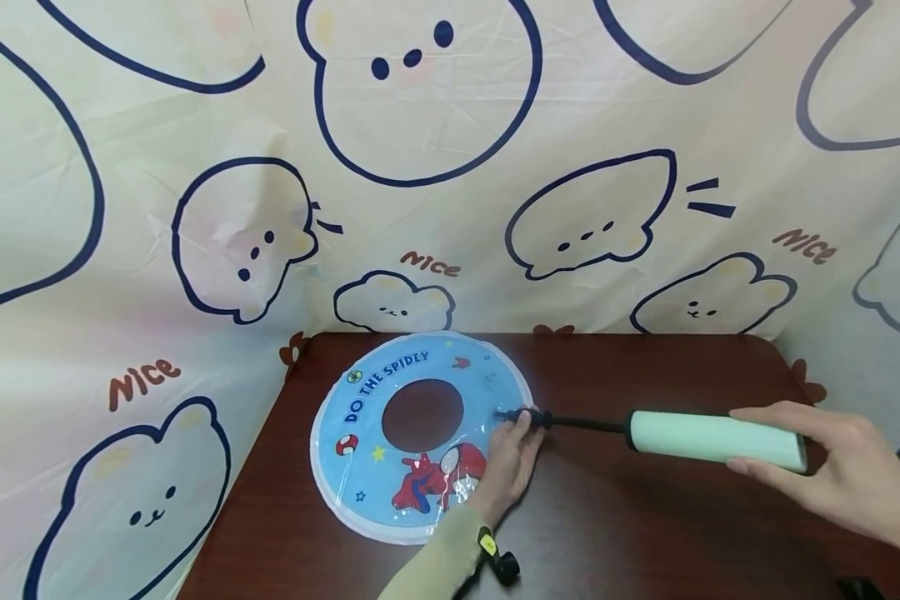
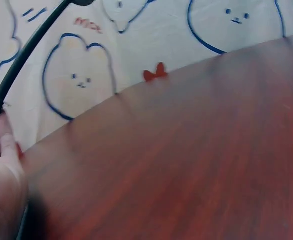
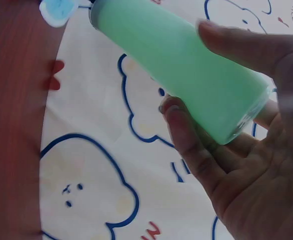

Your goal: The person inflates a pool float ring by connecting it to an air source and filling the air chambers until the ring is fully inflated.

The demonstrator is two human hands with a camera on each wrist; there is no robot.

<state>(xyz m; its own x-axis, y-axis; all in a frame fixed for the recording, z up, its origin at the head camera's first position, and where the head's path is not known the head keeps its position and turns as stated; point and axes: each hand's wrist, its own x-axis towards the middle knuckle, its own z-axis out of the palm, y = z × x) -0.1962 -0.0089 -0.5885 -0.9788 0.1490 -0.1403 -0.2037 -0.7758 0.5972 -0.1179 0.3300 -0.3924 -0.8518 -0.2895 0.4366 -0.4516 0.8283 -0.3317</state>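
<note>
A blue round inflatable swim ring, printed with cartoon figures and the words "DO THE SPIDEY", appears at the left of the table in the head view. My left hand is at its right edge, fingers and thumb holding the black nozzle end of a hand pump against the ring. From there a thin black rod runs right to the pump's pale green barrel. My right hand grips the barrel's far end between thumb and fingers, as the right wrist view also shows. The ring's valve is hidden.
The dark brown table ends at the back against a white cloth with blue cartoon outlines. A black strap device hangs at my left wrist. Dark table surface lies below the pump.
</note>
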